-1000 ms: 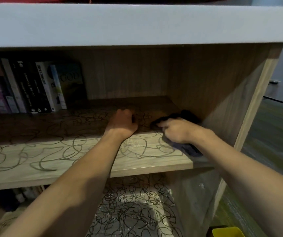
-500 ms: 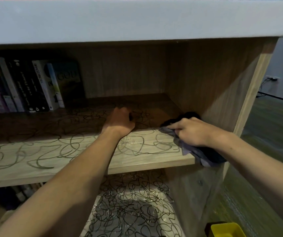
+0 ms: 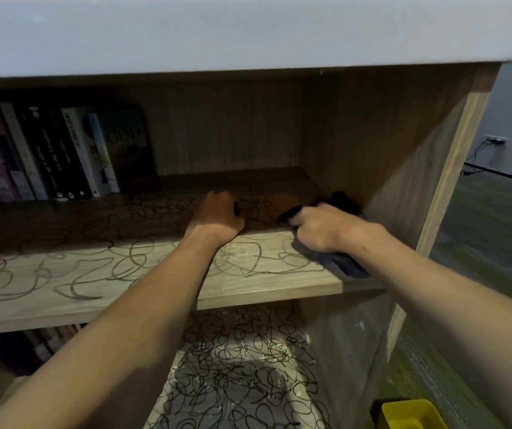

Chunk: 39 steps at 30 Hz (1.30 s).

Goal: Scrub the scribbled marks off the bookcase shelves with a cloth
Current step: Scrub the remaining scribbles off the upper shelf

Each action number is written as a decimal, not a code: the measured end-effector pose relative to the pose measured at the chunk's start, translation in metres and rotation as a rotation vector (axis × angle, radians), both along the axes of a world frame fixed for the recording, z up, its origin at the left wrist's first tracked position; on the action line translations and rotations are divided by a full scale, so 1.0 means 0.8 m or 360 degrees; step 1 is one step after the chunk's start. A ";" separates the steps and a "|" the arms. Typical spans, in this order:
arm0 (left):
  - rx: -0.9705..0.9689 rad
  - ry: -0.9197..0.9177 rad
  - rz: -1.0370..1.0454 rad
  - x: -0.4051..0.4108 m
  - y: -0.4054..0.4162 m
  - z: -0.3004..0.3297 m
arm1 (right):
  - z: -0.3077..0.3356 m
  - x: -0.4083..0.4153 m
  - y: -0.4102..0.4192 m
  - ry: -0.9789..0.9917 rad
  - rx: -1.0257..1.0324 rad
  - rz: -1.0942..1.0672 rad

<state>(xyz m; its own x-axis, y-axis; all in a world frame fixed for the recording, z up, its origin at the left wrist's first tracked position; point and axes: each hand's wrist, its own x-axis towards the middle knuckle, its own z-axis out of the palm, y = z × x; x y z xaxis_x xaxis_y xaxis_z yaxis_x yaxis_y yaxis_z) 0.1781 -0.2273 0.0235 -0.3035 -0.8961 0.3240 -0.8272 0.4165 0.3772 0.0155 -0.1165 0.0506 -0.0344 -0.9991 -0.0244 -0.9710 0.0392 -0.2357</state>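
Note:
A wooden bookcase shelf (image 3: 62, 292) runs across the view, covered in looping black scribbles (image 3: 130, 261). My right hand (image 3: 322, 227) grips a dark blue cloth (image 3: 341, 264) and holds it against the shelf at its right end, next to the side panel. My left hand (image 3: 217, 218) rests on the shelf middle with its fingers curled under, holding nothing that I can see. The shelf below (image 3: 242, 373) carries much denser black scribbles.
A row of books (image 3: 50, 156) stands at the back left of the shelf. The bookcase side panel (image 3: 409, 168) closes the right end. More books (image 3: 31, 348) sit lower left. A yellow container (image 3: 409, 414) stands on the floor at bottom right.
My right hand with the cloth slid right to the shelf's end, then came back left and inward. The left hand has stayed in place.

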 end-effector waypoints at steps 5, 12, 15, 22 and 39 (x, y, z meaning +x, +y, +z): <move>-0.0017 -0.0009 -0.0015 -0.001 -0.003 0.000 | -0.003 -0.010 0.031 -0.0091 -0.0095 0.0017; -0.0004 0.0004 0.0027 -0.002 0.001 0.002 | -0.007 0.027 0.018 -0.0183 -0.0058 0.0219; -0.0006 -0.0004 0.0015 -0.003 0.002 0.003 | -0.007 0.000 0.028 -0.0212 -0.0109 0.0144; -0.0005 0.0005 0.0000 -0.002 0.003 0.001 | -0.013 0.000 0.042 -0.0131 -0.0135 0.0165; -0.0005 -0.0041 0.0051 -0.002 -0.007 -0.002 | -0.013 0.000 0.033 -0.0234 -0.0201 0.0093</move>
